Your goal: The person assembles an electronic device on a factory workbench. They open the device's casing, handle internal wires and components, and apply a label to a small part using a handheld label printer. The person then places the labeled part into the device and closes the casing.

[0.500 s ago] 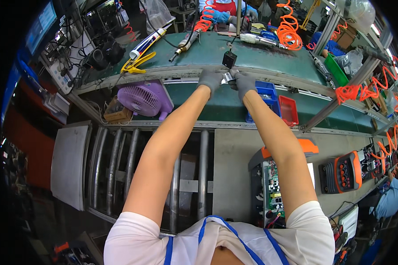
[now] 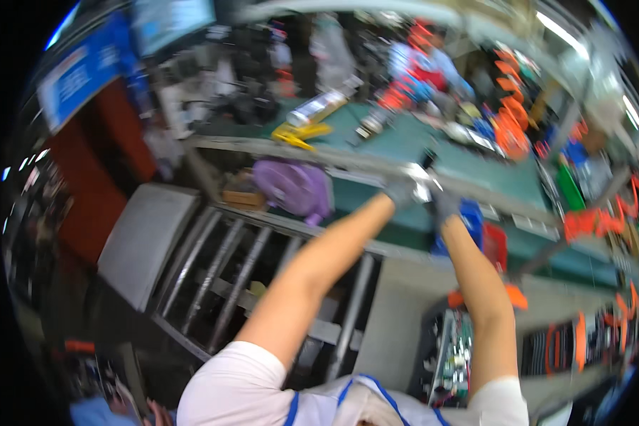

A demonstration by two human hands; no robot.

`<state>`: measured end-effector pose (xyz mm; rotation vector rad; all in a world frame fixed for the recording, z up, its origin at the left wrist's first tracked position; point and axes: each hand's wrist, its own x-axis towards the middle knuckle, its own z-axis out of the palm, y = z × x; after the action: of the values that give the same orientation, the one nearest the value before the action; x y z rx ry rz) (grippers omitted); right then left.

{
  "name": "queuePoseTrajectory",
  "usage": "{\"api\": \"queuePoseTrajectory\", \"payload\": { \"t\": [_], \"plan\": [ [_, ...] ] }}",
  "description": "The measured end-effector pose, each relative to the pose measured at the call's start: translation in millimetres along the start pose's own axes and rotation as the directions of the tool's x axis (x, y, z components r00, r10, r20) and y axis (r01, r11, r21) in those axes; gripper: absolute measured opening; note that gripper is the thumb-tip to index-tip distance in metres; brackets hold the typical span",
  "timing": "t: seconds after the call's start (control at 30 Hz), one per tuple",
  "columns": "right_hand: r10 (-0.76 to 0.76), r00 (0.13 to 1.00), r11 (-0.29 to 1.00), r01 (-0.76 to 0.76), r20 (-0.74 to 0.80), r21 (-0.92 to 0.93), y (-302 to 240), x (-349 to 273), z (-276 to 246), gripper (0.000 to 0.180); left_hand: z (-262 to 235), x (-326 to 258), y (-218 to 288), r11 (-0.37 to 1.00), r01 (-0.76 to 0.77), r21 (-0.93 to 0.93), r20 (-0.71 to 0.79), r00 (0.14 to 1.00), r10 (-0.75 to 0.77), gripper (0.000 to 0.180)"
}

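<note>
My left hand (image 2: 400, 191) and my right hand (image 2: 444, 204), both in grey gloves, meet at the front edge of the green workbench (image 2: 255, 122). Between them is a small shiny metal piece (image 2: 420, 190), gripped from both sides. Motion blur hides its exact kind and how each finger lies on it. Just beyond the hands, a small dark object (image 2: 427, 157) shows at the bench edge. Below my right hand, a blue bin (image 2: 470, 221) and a red bin (image 2: 495, 245) stand on the lower shelf.
A yellow caulking gun (image 2: 302, 133) and a power tool (image 2: 371, 126) lie on the bench. A purple fan (image 2: 291, 186) stands underneath. Metal rollers (image 2: 241, 284) run at left; an opened orange-and-black machine (image 2: 451, 348) sits at right. Across the bench is another person (image 2: 429, 67).
My view has swung and tilted, so the bench and hands appear farther right and lower, with blur. Both hands stay together on the metal piece.
</note>
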<state>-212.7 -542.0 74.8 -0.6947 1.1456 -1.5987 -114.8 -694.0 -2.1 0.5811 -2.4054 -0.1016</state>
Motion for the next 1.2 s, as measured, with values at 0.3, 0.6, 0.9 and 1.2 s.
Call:
{"api": "queuePoseTrajectory", "payload": {
  "t": [0.3,0.6,0.9,1.2],
  "plan": [
    [-0.112,0.99,0.939,0.076,-0.087,-0.337,-25.9,-65.1,-42.6,0.026,-94.1,-11.7,161.8,0.498,0.657,-0.565,0.368,0.742,-0.561,0.025],
    [-0.127,0.99,0.937,0.1,-0.063,-0.334,-35.4,-88.9,-39.0,0.024,-107.3,-21.1,176.6,0.557,0.585,-0.59,0.279,0.795,-0.539,0.022],
    [-0.129,0.991,0.945,0.117,-0.021,-0.307,-38.9,-101.0,-27.8,0.021,-133.6,-28.5,183.5,0.612,0.57,-0.549,0.277,0.814,-0.51,0.019],
    [-0.129,0.991,0.949,0.116,-0.025,-0.293,-39.8,-112.0,-11.0,0.025,-144.0,-35.7,179.7,0.613,0.6,-0.514,0.285,0.793,-0.538,0.022]
  ]
}}
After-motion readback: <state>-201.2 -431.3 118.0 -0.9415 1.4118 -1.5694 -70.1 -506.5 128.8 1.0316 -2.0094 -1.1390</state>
